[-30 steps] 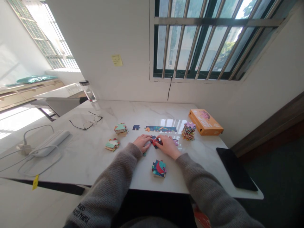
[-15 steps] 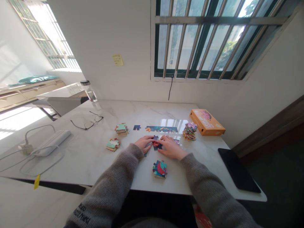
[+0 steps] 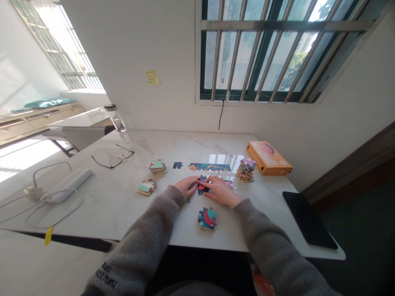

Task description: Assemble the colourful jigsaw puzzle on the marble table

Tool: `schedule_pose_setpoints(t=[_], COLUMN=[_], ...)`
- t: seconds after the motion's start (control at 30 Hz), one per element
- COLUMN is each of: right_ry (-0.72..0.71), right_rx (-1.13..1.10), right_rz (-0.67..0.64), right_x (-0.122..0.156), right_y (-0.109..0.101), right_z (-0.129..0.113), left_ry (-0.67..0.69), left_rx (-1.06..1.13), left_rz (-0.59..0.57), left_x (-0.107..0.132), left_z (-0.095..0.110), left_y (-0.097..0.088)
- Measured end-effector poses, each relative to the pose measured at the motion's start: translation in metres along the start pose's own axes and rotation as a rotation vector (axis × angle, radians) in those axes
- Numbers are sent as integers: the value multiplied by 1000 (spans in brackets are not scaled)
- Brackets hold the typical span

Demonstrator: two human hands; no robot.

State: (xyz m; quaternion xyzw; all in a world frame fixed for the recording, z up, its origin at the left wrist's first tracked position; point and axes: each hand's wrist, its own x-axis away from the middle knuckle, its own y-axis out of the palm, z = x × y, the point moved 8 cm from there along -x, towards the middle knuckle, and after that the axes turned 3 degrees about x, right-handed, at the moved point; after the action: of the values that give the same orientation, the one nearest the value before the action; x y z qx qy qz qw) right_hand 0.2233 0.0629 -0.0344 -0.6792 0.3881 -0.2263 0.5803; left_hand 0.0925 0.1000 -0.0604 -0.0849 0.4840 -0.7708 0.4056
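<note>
My left hand (image 3: 186,185) and my right hand (image 3: 219,190) lie close together on the white marble table (image 3: 129,205), fingertips pressed on a few joined dark blue and red puzzle pieces (image 3: 203,187) between them. Both hands have their fingers bent down onto the pieces. Just beyond lies an assembled blue strip of puzzle (image 3: 210,167) with a single blue piece (image 3: 177,165) to its left. A small pile of pieces (image 3: 207,218) sits nearer me, between my forearms.
Stacks of puzzle pieces stand at the left (image 3: 157,167), lower left (image 3: 147,187) and right (image 3: 245,170). An orange puzzle box (image 3: 268,158) sits far right, a black tablet (image 3: 309,224) near the right edge. Glasses (image 3: 113,158), a white power strip (image 3: 67,185) and a bottle (image 3: 115,118) are at left.
My hands have shifted only slightly over the joined pieces; my right fingers have drawn in closer to the left hand. Nothing else on the table has moved.
</note>
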Motion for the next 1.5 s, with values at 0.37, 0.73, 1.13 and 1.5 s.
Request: schedule_pose_setpoints(t=[0.37,0.73,1.13,1.5], right_ry=[7,27,-20,-5], right_rx=[-45,-85,-90,-70], right_rz=[21,53,32,72], right_x=[0,-3,-1,-20], right_y=[-3,5,3,11], right_z=[1,7,6,-18], left_ry=[19,-140,-96,-66], left_rx=[10,-165,-86,-52], left_rz=[0,134,46,33], left_x=[1,60,85,85], left_z=[4,-13,13,20], left_y=[-5,-30,-22,-21])
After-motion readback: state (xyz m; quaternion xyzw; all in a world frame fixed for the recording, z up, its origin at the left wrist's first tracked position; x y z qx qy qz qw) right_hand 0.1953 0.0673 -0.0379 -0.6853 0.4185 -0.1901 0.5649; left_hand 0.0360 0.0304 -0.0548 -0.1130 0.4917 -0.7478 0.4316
